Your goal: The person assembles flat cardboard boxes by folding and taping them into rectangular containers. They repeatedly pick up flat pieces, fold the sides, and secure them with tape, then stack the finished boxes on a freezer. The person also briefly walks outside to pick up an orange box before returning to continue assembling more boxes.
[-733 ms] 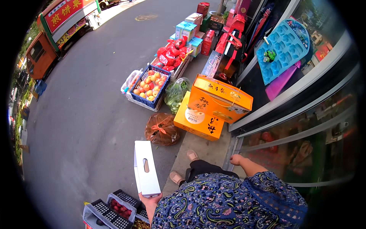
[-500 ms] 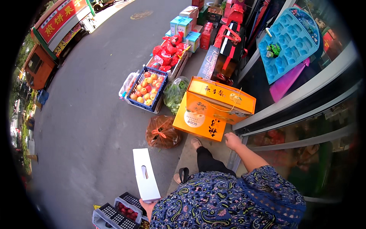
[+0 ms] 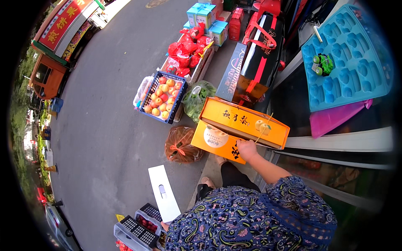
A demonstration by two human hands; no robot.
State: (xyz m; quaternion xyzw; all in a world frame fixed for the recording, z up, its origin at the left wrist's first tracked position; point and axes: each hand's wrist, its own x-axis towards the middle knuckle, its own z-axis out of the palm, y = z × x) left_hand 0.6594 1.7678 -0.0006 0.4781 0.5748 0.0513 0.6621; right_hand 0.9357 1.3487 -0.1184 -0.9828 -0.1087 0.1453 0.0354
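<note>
Ahead of me are stacked orange cardboard fruit gift boxes; the upper orange gift box (image 3: 238, 118) has a thin cord handle and a dark gap along its near side. My right hand (image 3: 247, 149) is at that near edge, its fingers curled on the orange cardboard; the fingertips are partly hidden. At my left side a long white cardboard box (image 3: 163, 195) with an oval hand slot hangs tilted. Its near end is in my left hand (image 3: 164, 226), of which only a small part shows beside my patterned top. The lower orange box (image 3: 217, 140) lies beneath, partly covered.
A tied brown plastic bag (image 3: 182, 144) sits on the ground. Beyond it are a blue crate of apples (image 3: 146, 100), a bag of greens (image 3: 200, 100) and red bags (image 3: 184, 54). Black gift boxes (image 3: 255, 62) and a glass shopfront with a blue moulded tray (image 3: 343, 58) stand right. Black crates (image 3: 134, 230) are lower left.
My right hand has moved forward and left from beside the orange boxes onto the upper one's near edge. The view has shifted closer to the boxes. The white box stays at my left.
</note>
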